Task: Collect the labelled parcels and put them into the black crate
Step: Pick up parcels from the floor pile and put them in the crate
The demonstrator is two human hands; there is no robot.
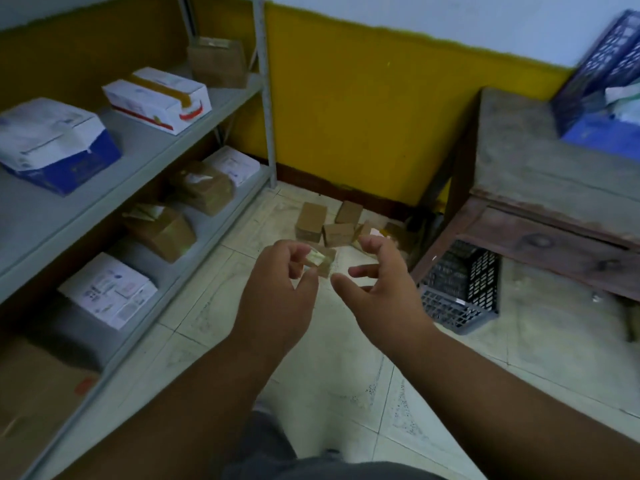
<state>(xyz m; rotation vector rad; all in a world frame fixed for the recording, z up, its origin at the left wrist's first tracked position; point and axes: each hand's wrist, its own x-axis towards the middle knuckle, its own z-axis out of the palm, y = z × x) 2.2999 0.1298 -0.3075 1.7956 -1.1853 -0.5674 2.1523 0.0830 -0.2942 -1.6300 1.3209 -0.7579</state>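
Observation:
Several small brown parcels [310, 221] lie in a loose pile on the tiled floor by the yellow wall. My left hand [277, 299] reaches out over the floor, thumb and forefinger closed on the taped end of one small brown parcel [323, 263]. Beside it, my right hand [377, 285] is open with curled fingers and holds nothing. The black crate [460, 282] stands on the floor just right of my right hand, partly under a wooden table. White labelled parcels [107, 289] sit on the grey shelves at the left.
The grey metal shelf unit [145, 157] lines the left side, holding white boxes [157, 98] and taped brown boxes [159, 230]. An old wooden table [540, 188] stands at the right with a blue crate [602, 81] on it. Pale floor tiles lie between them.

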